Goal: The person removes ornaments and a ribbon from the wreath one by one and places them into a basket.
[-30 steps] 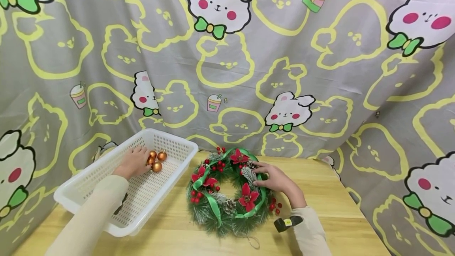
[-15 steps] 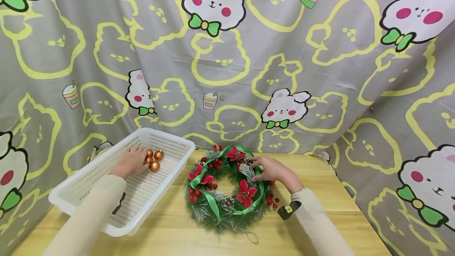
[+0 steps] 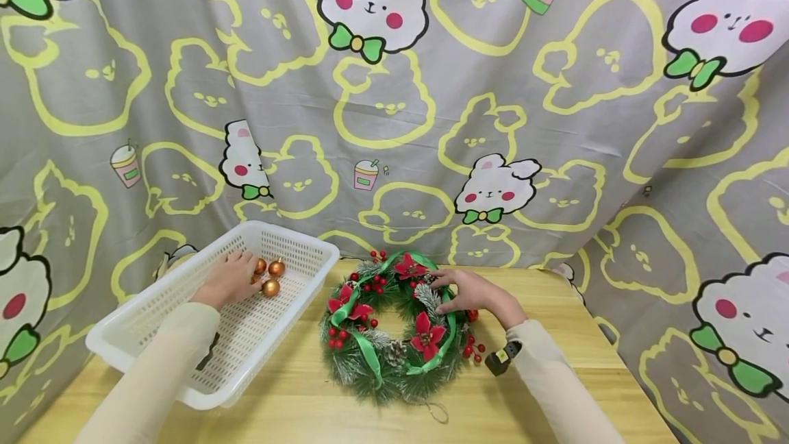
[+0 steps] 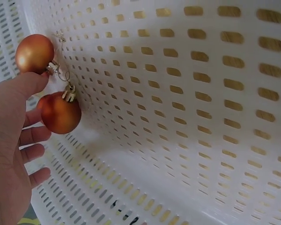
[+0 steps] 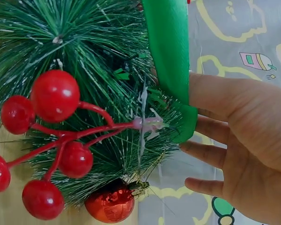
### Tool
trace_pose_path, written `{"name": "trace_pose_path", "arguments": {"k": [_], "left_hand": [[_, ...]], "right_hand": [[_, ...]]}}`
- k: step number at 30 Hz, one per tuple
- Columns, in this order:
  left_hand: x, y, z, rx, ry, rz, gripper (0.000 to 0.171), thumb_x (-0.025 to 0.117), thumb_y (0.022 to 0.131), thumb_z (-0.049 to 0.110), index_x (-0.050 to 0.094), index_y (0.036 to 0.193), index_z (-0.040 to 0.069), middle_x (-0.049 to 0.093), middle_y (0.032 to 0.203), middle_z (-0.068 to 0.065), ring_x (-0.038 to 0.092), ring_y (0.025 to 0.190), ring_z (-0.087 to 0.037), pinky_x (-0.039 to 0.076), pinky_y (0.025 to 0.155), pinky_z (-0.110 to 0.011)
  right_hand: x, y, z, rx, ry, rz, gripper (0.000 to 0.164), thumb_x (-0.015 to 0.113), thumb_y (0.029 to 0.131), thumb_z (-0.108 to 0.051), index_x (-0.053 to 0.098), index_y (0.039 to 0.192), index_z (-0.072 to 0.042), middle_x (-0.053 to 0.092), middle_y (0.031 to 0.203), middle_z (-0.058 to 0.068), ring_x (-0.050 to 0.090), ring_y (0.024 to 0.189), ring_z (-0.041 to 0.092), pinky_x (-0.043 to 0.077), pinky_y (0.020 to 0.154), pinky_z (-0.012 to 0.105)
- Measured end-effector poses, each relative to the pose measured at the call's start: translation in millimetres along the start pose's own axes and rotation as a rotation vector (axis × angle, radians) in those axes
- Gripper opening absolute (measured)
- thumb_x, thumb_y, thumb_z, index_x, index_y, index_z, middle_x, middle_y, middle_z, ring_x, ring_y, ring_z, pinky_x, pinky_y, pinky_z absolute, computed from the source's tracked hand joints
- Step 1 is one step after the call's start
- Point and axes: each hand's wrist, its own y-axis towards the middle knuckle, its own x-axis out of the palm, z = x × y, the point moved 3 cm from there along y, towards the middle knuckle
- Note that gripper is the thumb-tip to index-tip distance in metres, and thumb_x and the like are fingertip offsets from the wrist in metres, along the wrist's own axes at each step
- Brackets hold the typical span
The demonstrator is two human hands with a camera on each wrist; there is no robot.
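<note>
The right hand [image 3: 474, 291], relaxed, touches the wreath [image 3: 393, 353]; left of it, the left hand [image 3: 228, 279] touches orange baubles [image 3: 270, 287], grip unclear.

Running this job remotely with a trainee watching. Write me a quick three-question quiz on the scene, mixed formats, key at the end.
1. Multiple choice: what lies in the white plastic basket by the left hand?
a) pine cones
b) orange baubles
c) red flowers

2. True or false: the Christmas wreath lies inside the basket.

3. Fill in the blank: in the right wrist view, the ribbon at the right hand is ____.

Key: 1: b. 2: False; it lies on the wooden table, beside the basket. 3: green.
</note>
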Motion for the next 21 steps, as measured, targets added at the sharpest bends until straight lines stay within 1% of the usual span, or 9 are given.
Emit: {"name": "trace_pose_path", "arguments": {"k": [3,5,7,10,13,16,17,19,21], "left_hand": [[0.2,0.6,0.3,-0.009,-0.03,0.002,0.059,0.068,0.094,0.032,0.054,0.132,-0.011,0.057,0.134,-0.031,0.048,0.129,-0.052,0.039,0.105,-0.068],[-1.3,1.5,0.9,-0.013,-0.049,0.011,0.055,0.068,0.095,0.031,0.056,0.128,-0.01,0.058,0.131,-0.031,0.05,0.126,-0.051,0.04,0.102,-0.068],[-5.2,2.8,1.5,-0.017,-0.069,0.024,0.049,0.068,0.095,0.031,0.057,0.123,-0.009,0.059,0.127,-0.03,0.051,0.122,-0.05,0.041,0.099,-0.067],[-16.3,6.6,1.4,-0.023,-0.116,0.045,0.041,0.068,0.095,0.029,0.058,0.116,-0.006,0.06,0.118,-0.027,0.052,0.113,-0.047,0.042,0.093,-0.066],[-34.0,12.5,2.1,-0.033,-0.165,0.07,0.039,0.067,0.095,0.028,0.059,0.117,-0.003,0.06,0.119,-0.025,0.05,0.113,-0.046,0.04,0.092,-0.065],[-56.4,20.2,8.3,-0.027,-0.202,0.107,0.039,0.064,0.096,0.028,0.059,0.121,-0.002,0.058,0.124,-0.023,0.048,0.117,-0.046,0.038,0.093,-0.065],[-64.8,22.8,12.7,-0.019,-0.211,0.119,0.04,0.064,0.097,0.029,0.058,0.123,-0.002,0.057,0.127,-0.023,0.046,0.12,-0.046,0.037,0.095,-0.065],[-82.0,27.7,26.5,0.01,-0.224,0.144,0.042,0.063,0.098,0.029,0.057,0.126,-0.001,0.056,0.129,-0.022,0.045,0.121,-0.045,0.037,0.097,-0.064],[-99.3,31.9,47.4,0.057,-0.22,0.166,0.044,0.064,0.098,0.029,0.056,0.129,-0.001,0.056,0.131,-0.021,0.045,0.122,-0.043,0.036,0.1,-0.063]], "right_hand": [[0.4,-1.8,-0.8,0.011,-0.01,0.011,0.052,0.081,0.088,-0.031,0.068,0.132,-0.008,0.047,0.156,0.017,0.039,0.146,0.044,0.043,0.109,0.059],[0.8,-3.4,-1.6,0.018,-0.016,0.018,0.051,0.082,0.087,-0.031,0.069,0.131,-0.008,0.048,0.155,0.018,0.04,0.145,0.044,0.043,0.109,0.059],[1.7,-5.2,-2.5,0.032,-0.019,0.025,0.05,0.082,0.087,-0.032,0.07,0.13,-0.009,0.048,0.155,0.018,0.04,0.145,0.044,0.043,0.109,0.059],[3.8,-7.6,-3.6,0.054,-0.022,0.032,0.05,0.082,0.087,-0.033,0.071,0.129,-0.009,0.049,0.154,0.017,0.041,0.145,0.042,0.043,0.11,0.058],[5.0,-10.0,-5.2,0.076,-0.03,0.039,0.049,0.082,0.086,-0.034,0.071,0.128,-0.009,0.05,0.154,0.015,0.042,0.145,0.041,0.043,0.11,0.057],[4.4,-12.0,-7.3,0.077,-0.048,0.05,0.048,0.083,0.086,-0.033,0.072,0.126,-0.008,0.051,0.153,0.016,0.045,0.142,0.042,0.044,0.109,0.057],[3.9,-12.5,-8.2,0.074,-0.052,0.052,0.048,0.083,0.086,-0.033,0.072,0.125,-0.008,0.051,0.152,0.017,0.046,0.142,0.042,0.044,0.109,0.057],[2.7,-13.5,-9.4,0.066,-0.058,0.055,0.047,0.083,0.086,-0.032,0.073,0.125,-0.007,0.052,0.151,0.018,0.048,0.14,0.043,0.045,0.108,0.057],[1.8,-14.3,-10.3,0.057,-0.06,0.056,0.047,0.083,0.086,-0.032,0.073,0.124,-0.006,0.053,0.15,0.019,0.049,0.138,0.043,0.046,0.108,0.056]]}}
